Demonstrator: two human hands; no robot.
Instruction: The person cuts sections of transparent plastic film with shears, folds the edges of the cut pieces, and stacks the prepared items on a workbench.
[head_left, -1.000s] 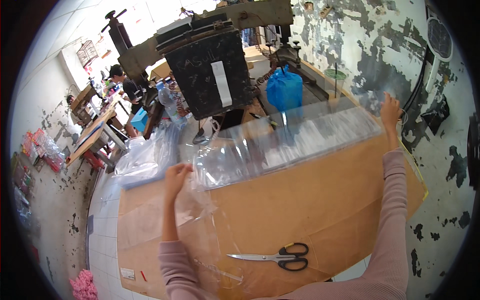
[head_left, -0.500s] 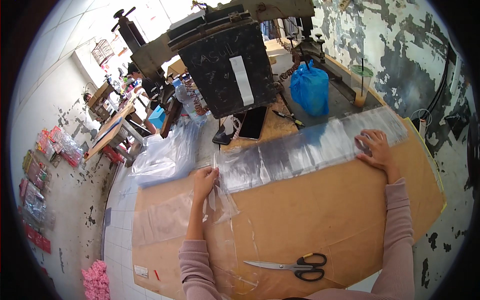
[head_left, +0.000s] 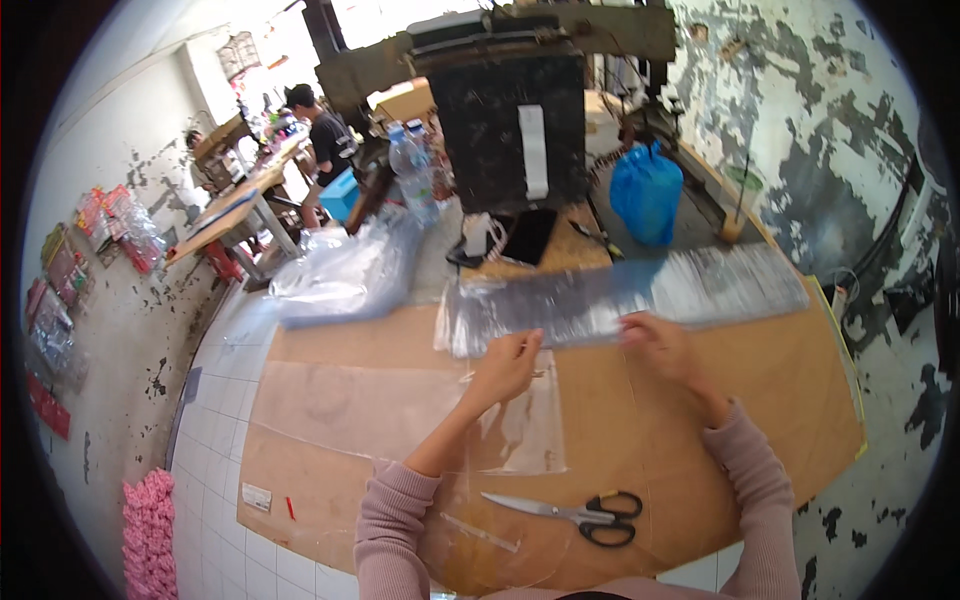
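Observation:
My left hand [head_left: 503, 368] is closed, fingertips pinched together, above a thin clear plastic sheet [head_left: 350, 395] spread on the brown-covered table [head_left: 700, 490]. Whatever is between those fingers is too small to make out. Opposite it, my right hand [head_left: 668, 352] hovers with bent fingers, smeared by motion, close to the front edge of a long layered strip of clear plastic [head_left: 590, 300]. Between my forearms lie scissors [head_left: 535, 506] with black handles, their blades pointing left. A narrow clear plastic scrap [head_left: 480, 533] rests left of them.
A pile of clear plastic bags [head_left: 345, 275] sits at the back left. Behind the strip stand a black machine [head_left: 500, 130], a phone [head_left: 530, 237], a blue bag [head_left: 648, 195], water bottles [head_left: 412, 170] and a drink cup [head_left: 741, 190]. A person [head_left: 325, 135] is farther back.
My left hand has moved right, and the clear sheet beneath it now lies farther right. My right hand has left the strip's right part and come inward. The view has shifted.

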